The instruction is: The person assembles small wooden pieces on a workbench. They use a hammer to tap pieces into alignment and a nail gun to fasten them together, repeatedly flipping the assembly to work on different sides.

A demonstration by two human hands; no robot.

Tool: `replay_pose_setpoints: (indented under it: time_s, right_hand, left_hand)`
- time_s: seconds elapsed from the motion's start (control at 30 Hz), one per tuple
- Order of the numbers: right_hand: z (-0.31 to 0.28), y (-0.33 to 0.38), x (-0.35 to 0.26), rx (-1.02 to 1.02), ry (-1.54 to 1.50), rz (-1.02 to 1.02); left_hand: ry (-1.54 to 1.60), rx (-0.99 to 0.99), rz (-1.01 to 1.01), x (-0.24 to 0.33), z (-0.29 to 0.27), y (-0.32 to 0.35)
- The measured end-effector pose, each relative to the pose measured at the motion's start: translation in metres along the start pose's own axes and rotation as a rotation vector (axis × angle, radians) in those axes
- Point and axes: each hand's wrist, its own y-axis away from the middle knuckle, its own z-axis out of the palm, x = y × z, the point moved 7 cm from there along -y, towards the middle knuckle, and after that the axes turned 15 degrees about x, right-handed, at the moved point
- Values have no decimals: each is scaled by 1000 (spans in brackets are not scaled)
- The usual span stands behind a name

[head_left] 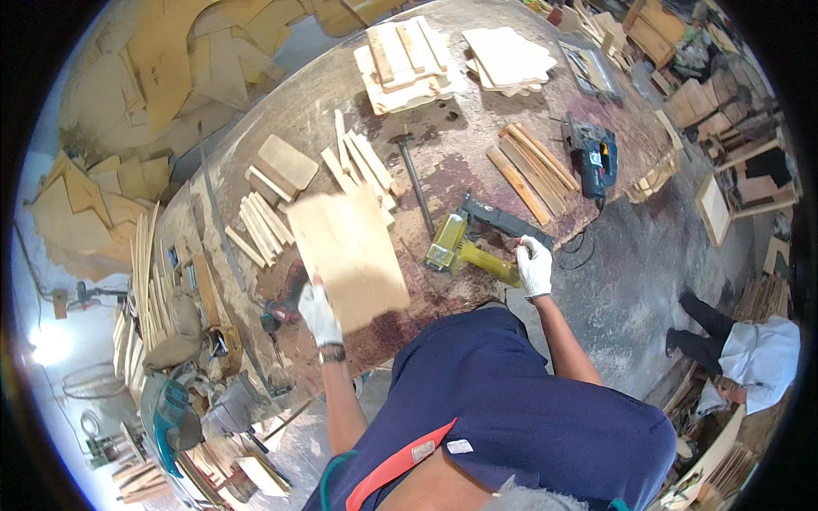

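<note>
The left hand [319, 312] grips one plywood board [348, 258] lifted above the workbench [443, 162] near its front edge; the right hand [534, 266] is closed around one yellow nail gun [467, 247] lying there

Head fisheye, looking steeply down on workbench [443, 145] (close, single view).
</note>
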Motion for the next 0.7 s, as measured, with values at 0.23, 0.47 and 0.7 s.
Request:
replay_pose_setpoints:
  time_s: [0.23,0.47,0.7]
  right_hand:
    - [4,-21,-5,-28,-116,152]
    - [1,-48,3,-29,-110,166]
    - [32,-198,-56,109,87,-315]
  left_hand:
    - [392,-324,-165,117,237,-118]
    - [559,-440,-361,70,330,-124]
    - [106,-382,-335,-48,250,70]
